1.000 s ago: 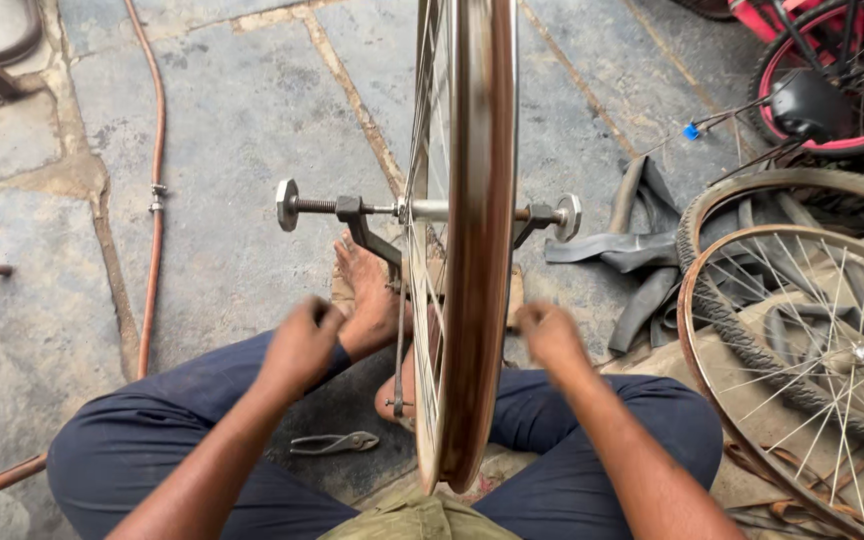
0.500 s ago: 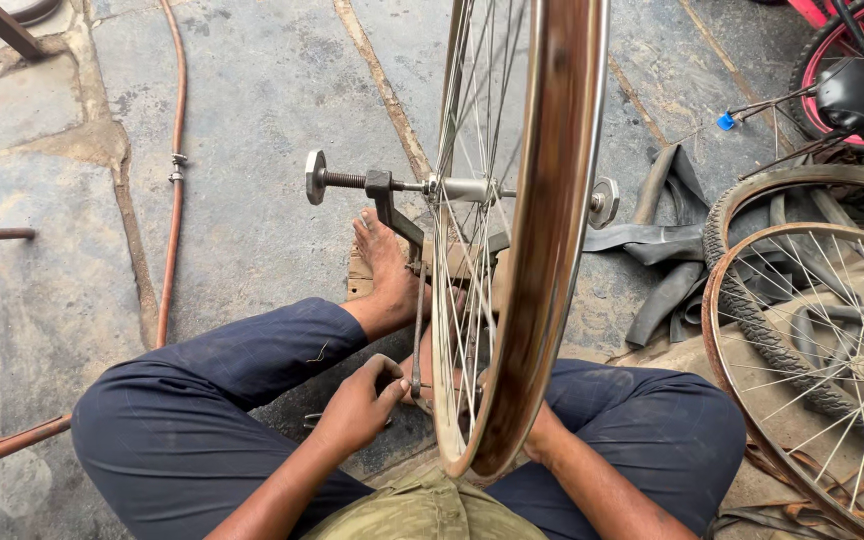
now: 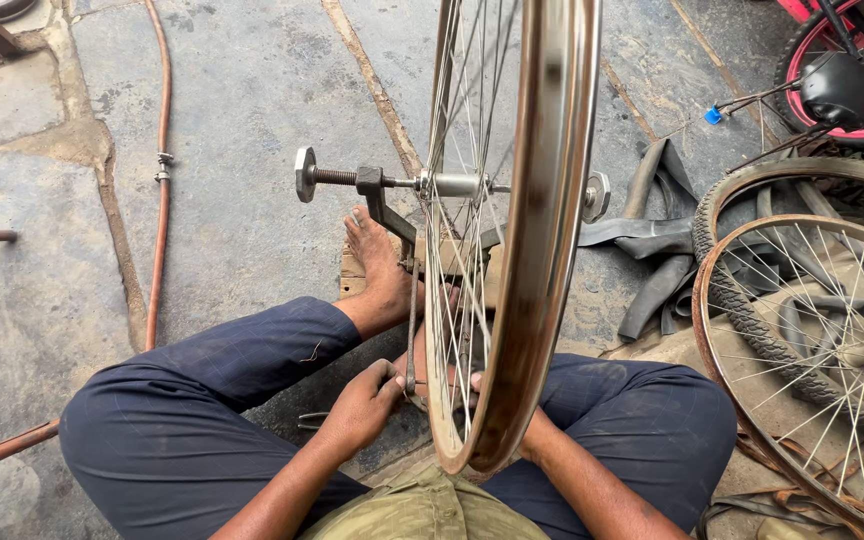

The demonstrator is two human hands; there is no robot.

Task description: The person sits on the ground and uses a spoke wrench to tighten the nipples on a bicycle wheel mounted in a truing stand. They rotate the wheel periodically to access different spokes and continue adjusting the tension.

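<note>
A bicycle wheel rim (image 3: 542,240) with thin spokes stands upright on a metal truing stand (image 3: 377,190), its axle held between two round knobs. I sit on the floor with my legs around it. My left hand (image 3: 362,405) is closed near the bottom of the rim, fingers pinched on a spoke or small tool at the rim's lower edge. My right hand (image 3: 522,430) is mostly hidden behind the rim, resting against its lower right side. One bare foot (image 3: 377,265) rests on the stand's base.
Another spoked wheel (image 3: 812,350) and a tyre (image 3: 752,190) lie on the right, with black inner tubes (image 3: 652,250) beside them. A red bicycle wheel (image 3: 852,60) sits top right. An orange hose (image 3: 157,170) runs along the concrete floor at left.
Both hands dropped from the rim's sides at mid height to its bottom edge. The view has moved closer to the wheel.
</note>
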